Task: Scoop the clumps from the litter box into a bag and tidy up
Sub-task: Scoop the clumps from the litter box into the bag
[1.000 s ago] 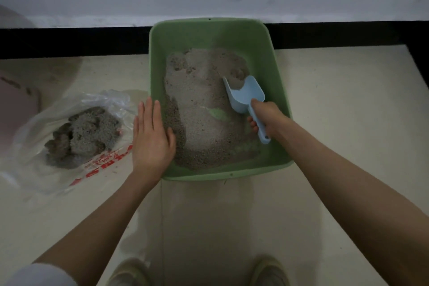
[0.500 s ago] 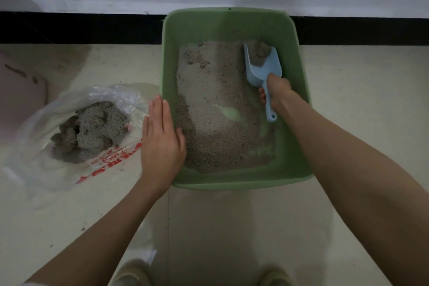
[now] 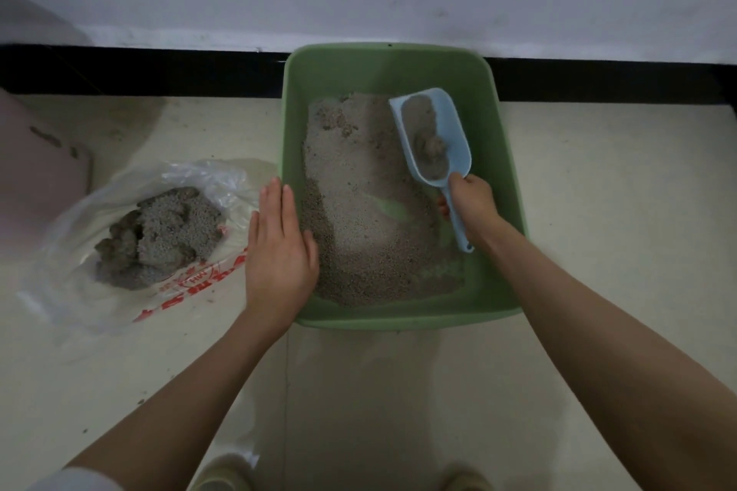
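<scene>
Right now the right hand (image 3: 472,203) grips the pale blue plastic scoop (image 3: 432,139) by its handle, loaded with litter and a clump, above the far right of the green plastic litter box (image 3: 506,171). Left hand (image 3: 279,247) lies flat, fingers straight, on the box's left rim. Clear plastic bag (image 3: 131,235) with earlier clumps sits on the floor, left. Risk: carrying across, a tilted scoop spills litter onto the floor; the floppy bag mouth may catch it.
</scene>
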The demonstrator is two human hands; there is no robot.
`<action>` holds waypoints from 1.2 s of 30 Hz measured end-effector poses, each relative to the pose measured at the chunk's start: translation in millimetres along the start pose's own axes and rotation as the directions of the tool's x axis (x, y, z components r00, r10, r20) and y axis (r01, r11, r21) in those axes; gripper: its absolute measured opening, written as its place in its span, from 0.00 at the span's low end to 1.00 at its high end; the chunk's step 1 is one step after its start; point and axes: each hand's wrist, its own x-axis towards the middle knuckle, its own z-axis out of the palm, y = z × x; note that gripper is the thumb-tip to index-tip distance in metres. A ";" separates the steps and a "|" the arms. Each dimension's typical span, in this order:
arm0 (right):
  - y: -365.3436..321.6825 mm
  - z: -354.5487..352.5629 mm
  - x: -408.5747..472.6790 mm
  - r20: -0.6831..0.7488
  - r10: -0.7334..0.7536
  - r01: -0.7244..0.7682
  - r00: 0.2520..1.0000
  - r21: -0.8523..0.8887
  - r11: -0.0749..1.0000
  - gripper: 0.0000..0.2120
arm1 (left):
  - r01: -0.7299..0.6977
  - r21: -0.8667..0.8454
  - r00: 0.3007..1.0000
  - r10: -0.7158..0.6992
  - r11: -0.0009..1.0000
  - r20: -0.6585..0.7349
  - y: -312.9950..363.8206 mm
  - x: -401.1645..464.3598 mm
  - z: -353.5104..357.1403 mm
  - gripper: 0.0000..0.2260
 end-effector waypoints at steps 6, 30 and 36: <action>-6.5 11.5 -7.8 0.142 0.021 0.027 0.990 -0.326 0.945 0.12 | 0.013 -0.003 1.000 -0.013 1.000 0.014 1.0 0.1 -0.8 0.25; -39.8 111.2 30.9 0.113 0.101 -0.077 0.988 -0.201 0.977 0.17 | 0.033 -0.045 0.999 -0.034 0.998 -0.015 -1.2 2.2 3.6 0.24; -35.6 113.9 24.3 0.148 0.144 -0.127 0.979 -0.116 0.985 0.15 | 0.028 -0.056 0.999 -0.029 0.998 -0.025 -1.2 1.0 3.3 0.24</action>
